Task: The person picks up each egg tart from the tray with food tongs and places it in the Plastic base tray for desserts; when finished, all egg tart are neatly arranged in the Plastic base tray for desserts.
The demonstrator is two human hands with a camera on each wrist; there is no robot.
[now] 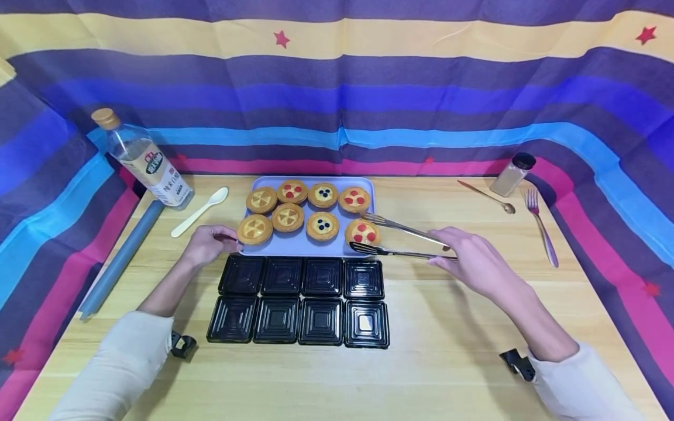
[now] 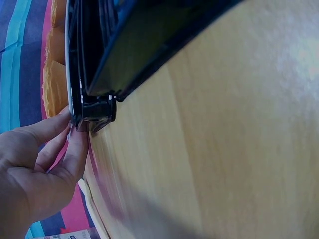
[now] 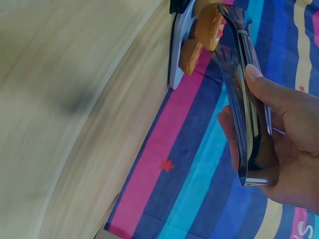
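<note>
Several small tarts sit on a lavender tray, some topped with red fruit, some with dark berries, some with pale wedges. My left hand pinches the tray's front left corner; in the left wrist view its fingertips meet the rim beside a black container. Metal tongs are gripped in my right hand. Their two arms stand apart, with the tips on either side of the front right red-topped tart. In the right wrist view the tong tips reach the tarts at the tray's end.
Black square plastic containers form two rows in front of the tray. To the left are a bottle, a cream spoon and a grey roll. A shaker jar, a small spoon and a fork lie right.
</note>
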